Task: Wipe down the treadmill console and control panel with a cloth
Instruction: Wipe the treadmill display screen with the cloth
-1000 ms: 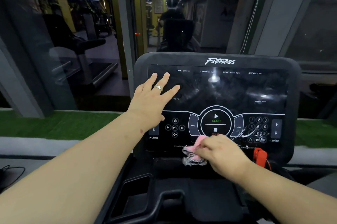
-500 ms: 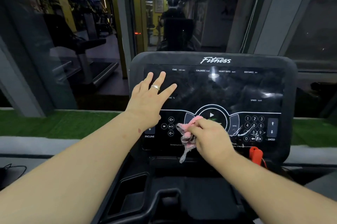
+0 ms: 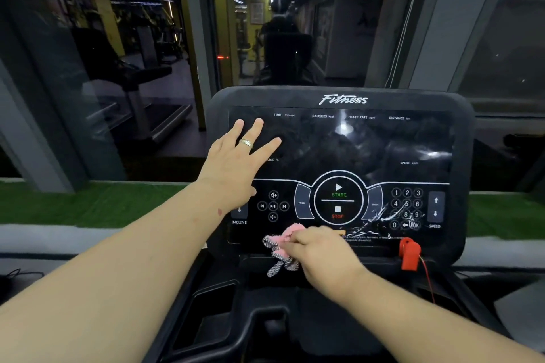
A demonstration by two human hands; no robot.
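Left hand [image 3: 233, 162] flat on the console [image 3: 342, 100], upper-left of the dark screen, fingers straight and spread, palm pressing the glass. Ring [image 3: 246, 143] on one finger. Grip released, holding nothing.

Right hand [image 3: 321, 253] at the bottom edge of the control panel [image 3: 339, 200], just below the STOP button. Fingers curled, grip grasping the cloth [image 3: 281, 247]. Cloth is bunched: pink part pressed against the panel's lower strip, grey-white patterned ends hanging past the panel edge over the black tray [image 3: 224, 315] below.

Panel layout: START/STOP dial in the centre, media buttons to its left, INCLINE label far left partly behind the left wrist, number keypad [image 3: 407, 206] and SPEED arrows to the right. White smears or scratches run across the keypad's lower-left; cannot tell which. Small warning text sits along the bottom strip right of the cloth.

Red safety key [image 3: 409, 253] clipped at the panel's lower right, well apart from the right hand, thin red cord [image 3: 427, 280] trailing down from it.

Behind the console: window [image 3: 295, 23] with reflections of gym lights, green turf [image 3: 88, 203] strip at the sill, another treadmill [image 3: 138, 91] seen at left.
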